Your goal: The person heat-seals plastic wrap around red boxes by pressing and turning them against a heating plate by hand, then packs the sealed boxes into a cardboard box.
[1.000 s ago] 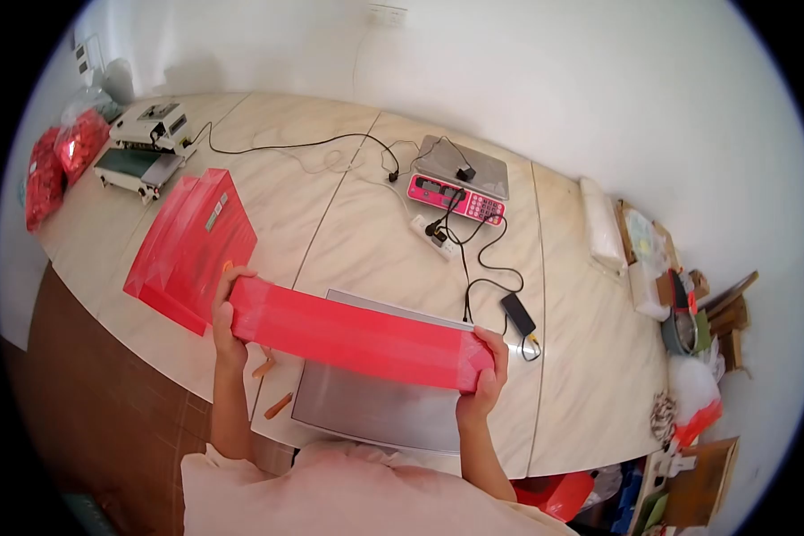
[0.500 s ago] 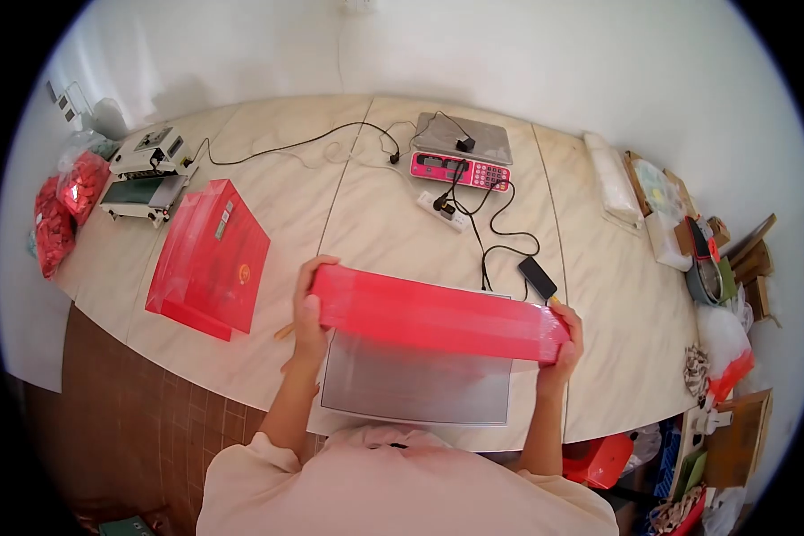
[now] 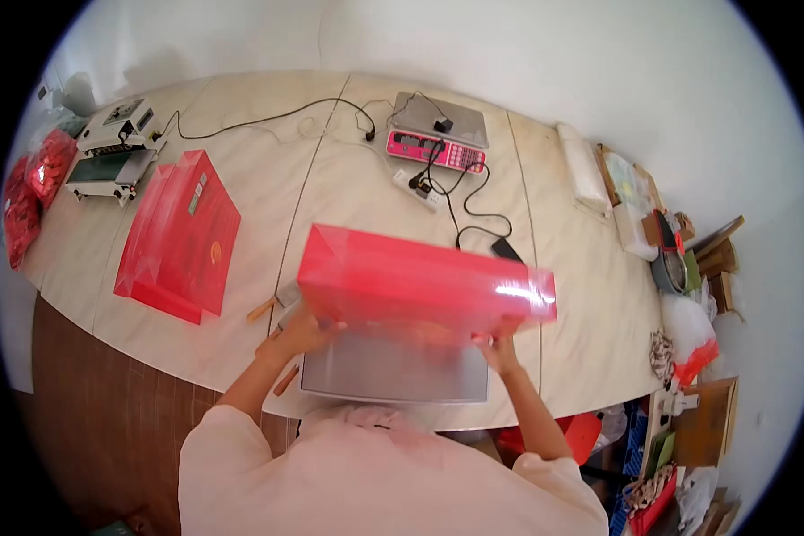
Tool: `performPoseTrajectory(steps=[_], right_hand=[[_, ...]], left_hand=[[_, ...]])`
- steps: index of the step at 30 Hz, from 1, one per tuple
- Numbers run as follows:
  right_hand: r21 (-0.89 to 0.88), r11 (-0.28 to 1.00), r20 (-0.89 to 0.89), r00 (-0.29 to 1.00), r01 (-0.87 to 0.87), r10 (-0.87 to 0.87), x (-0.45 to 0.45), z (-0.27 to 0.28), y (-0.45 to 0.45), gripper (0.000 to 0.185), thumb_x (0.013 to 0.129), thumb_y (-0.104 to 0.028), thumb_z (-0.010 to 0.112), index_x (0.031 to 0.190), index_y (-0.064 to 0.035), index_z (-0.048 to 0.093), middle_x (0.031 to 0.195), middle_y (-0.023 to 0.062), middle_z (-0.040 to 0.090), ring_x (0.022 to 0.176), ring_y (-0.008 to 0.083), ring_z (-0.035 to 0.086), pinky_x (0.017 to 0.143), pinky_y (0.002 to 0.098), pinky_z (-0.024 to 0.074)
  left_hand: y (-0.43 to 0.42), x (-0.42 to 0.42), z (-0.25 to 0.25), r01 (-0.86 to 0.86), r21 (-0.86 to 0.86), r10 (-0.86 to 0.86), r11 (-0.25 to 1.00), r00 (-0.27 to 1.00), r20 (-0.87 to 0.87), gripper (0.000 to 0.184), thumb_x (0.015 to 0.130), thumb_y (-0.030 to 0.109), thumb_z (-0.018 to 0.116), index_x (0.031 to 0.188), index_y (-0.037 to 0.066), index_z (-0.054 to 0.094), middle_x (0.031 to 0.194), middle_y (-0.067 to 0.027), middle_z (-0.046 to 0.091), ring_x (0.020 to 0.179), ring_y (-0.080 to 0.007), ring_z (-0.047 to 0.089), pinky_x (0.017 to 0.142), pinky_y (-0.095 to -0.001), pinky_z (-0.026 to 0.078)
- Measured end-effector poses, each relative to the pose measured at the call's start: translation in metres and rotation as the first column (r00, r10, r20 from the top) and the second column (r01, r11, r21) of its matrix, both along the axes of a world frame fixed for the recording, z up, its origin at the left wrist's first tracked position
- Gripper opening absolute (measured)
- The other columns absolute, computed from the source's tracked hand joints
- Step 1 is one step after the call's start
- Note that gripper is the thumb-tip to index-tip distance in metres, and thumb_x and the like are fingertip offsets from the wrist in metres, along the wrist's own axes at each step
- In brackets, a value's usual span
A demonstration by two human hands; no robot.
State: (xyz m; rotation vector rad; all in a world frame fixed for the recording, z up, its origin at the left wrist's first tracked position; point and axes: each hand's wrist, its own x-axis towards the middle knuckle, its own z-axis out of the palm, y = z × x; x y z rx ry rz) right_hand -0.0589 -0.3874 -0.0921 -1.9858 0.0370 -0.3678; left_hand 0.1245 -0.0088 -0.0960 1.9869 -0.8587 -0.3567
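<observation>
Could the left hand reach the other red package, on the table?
Probably, once freed: the left hand is holding the raised red package, but the other red package looks close by, with nothing covering it.

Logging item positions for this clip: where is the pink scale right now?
In the head view, the pink scale sits towards the far side of the table, slightly right of centre, just beyond the white power strip.

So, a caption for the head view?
Left hand and right hand grip a red package near a grey panel.
</observation>
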Motion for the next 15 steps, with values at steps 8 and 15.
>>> performPoseTrajectory(steps=[8, 15], right_hand=[[0.551, 0.833, -0.181, 0.982, 0.051, 0.06, 0.101, 0.139, 0.033, 0.061, 0.092, -0.049, 0.047, 0.134, -0.0041, 0.038, 0.126, 0.0114, 0.052, 0.113, 0.0199, 0.052, 0.097, 0.0309, 0.0393], [0.76, 0.583, -0.395, 0.916, 0.288, 0.062, 0.112, 0.164, 0.04, 0.037, 0.083, -0.037, 0.056, 0.107, -0.0081, 0.058, 0.097, 0.0064, 0.064, 0.085, 0.0177, 0.062, 0.074, 0.0319, 0.0497]], left_hand=[[0.011, 0.022, 0.105, -0.567, -0.348, 0.112, 0.747, 0.624, -0.774, 0.062, 0.089, 0.047, 0.054, 0.132, 0.005, 0.041, 0.13, -0.0134, 0.049, 0.119, -0.022, 0.049, 0.094, -0.0375, 0.044], [0.029, 0.023, 0.139, -0.717, -0.349, -0.053, 0.604, 0.401, -0.915, 0.029, 0.088, 0.031, 0.058, 0.106, 0.008, 0.059, 0.1, -0.0059, 0.064, 0.094, -0.0173, 0.062, 0.084, -0.0351, 0.051]])
